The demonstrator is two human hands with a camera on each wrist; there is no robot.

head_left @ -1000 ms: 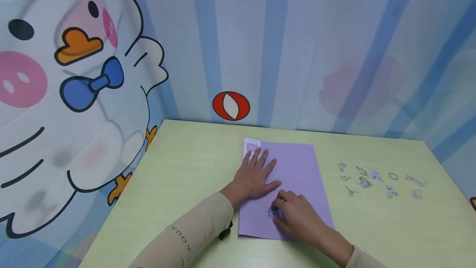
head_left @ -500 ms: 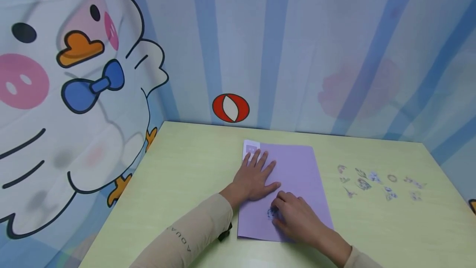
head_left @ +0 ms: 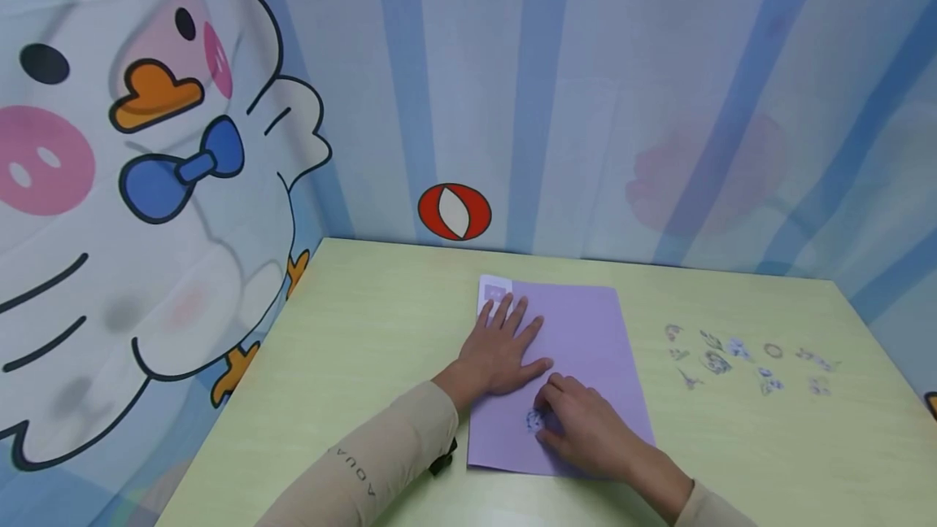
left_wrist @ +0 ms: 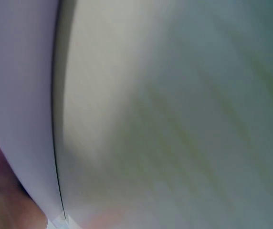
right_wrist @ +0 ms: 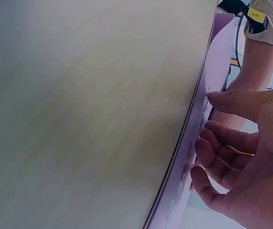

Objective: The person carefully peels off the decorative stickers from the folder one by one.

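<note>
So, table w/ 1 purple sheet, L hand spread flat on it, R hand half-open, fingers bent, no grip seen. 1 dark sticker on sheet, just L of R hand; approx. 10 cutouts R of sheet. R-wrist cam alone shows yellow label by L cuff.

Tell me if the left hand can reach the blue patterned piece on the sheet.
Probably yes: the right hand crowds the blue piece, but the side toward the left hand looks free.

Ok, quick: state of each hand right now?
Left hand: open, spread on the purple sheet.
Right hand: curled over the blue-patterned patch; whether it pinches it can't be told.
</note>
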